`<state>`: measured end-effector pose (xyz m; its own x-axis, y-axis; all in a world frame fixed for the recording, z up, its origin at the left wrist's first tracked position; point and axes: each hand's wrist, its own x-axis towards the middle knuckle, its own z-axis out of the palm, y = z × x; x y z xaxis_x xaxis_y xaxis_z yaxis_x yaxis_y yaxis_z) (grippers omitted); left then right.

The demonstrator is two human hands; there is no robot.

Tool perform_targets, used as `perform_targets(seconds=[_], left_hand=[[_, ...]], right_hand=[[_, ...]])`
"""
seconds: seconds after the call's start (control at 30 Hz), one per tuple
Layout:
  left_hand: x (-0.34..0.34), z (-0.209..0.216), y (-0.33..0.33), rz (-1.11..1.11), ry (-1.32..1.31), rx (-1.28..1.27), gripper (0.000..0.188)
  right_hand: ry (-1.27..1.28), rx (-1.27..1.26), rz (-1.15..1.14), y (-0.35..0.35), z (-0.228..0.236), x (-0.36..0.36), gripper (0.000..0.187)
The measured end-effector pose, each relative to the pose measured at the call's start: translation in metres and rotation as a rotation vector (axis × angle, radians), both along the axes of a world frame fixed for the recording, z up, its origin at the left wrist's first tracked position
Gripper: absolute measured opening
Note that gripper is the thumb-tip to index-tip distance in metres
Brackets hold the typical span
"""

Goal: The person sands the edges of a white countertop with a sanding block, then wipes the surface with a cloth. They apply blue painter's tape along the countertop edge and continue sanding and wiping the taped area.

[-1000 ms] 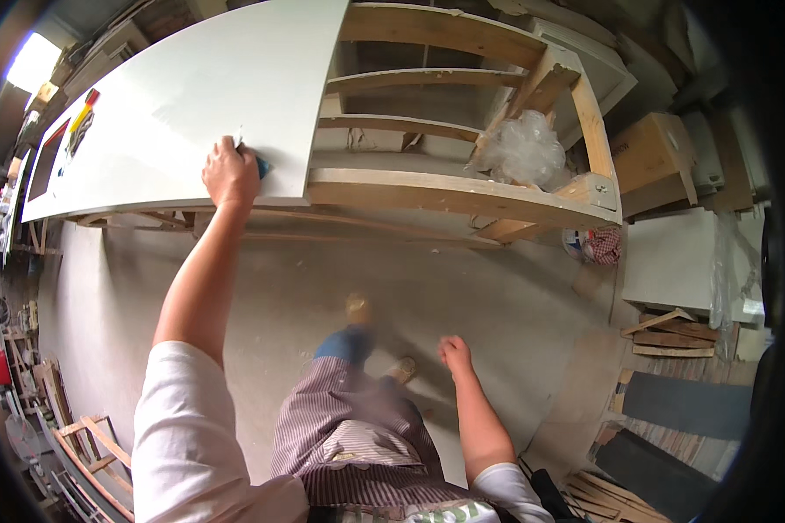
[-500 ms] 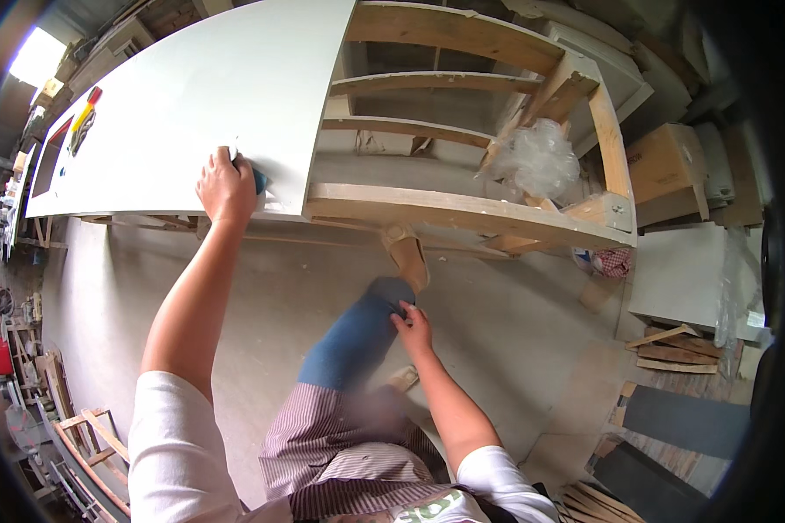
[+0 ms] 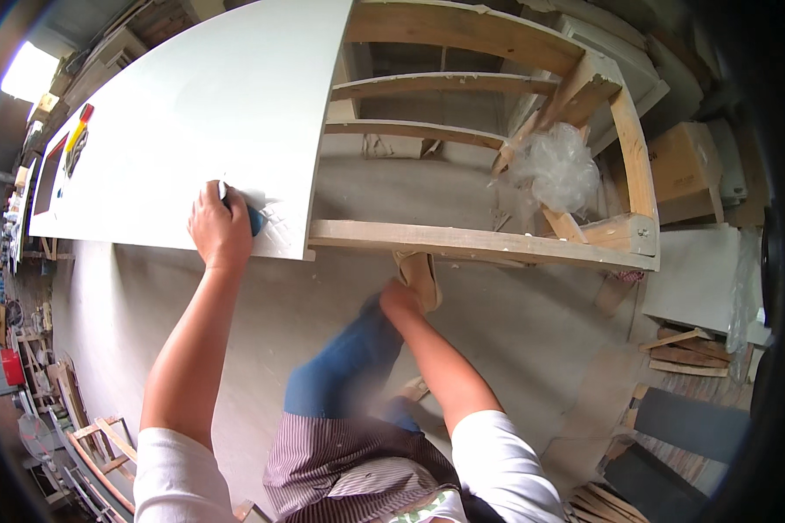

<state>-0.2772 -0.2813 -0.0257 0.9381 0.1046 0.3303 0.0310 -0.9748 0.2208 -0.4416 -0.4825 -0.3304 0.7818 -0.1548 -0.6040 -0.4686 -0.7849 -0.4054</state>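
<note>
My left hand (image 3: 221, 228) rests on a white panel (image 3: 174, 113) near its front right corner. Its fingers are wrapped round a dark blue thing (image 3: 256, 220) with a whitish part showing by the thumb; most of it is hidden, so its kind is unclear. Faint crisscross marks lie on the panel just right of it. My right hand (image 3: 399, 298) is down at my lower leg, by the cuff of the blue trousers (image 3: 331, 375) above a beige shoe (image 3: 420, 279). Its fingers are hidden and blurred.
The panel lies on a wooden frame (image 3: 480, 238), whose right part is uncovered. Crumpled clear plastic (image 3: 556, 170) sits in the frame. A red-and-yellow handled tool (image 3: 80, 128) lies at the panel's far left. Cardboard boxes (image 3: 685, 161) and wood scraps (image 3: 689, 353) stand to the right.
My right hand has moved down and away along the leg to the ankle. The panel and frame sit lower in view; my left hand stays near the same corner.
</note>
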Motion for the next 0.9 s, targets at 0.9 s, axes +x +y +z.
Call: perform_targets(seconds=[0.9], left_hand=[[0.019,-0.017,0.042,-0.132,-0.075,-0.097,0.034]], right_hand=[[0.006,1.463,-0.935,0.076,-0.035,-0.159,0.027]])
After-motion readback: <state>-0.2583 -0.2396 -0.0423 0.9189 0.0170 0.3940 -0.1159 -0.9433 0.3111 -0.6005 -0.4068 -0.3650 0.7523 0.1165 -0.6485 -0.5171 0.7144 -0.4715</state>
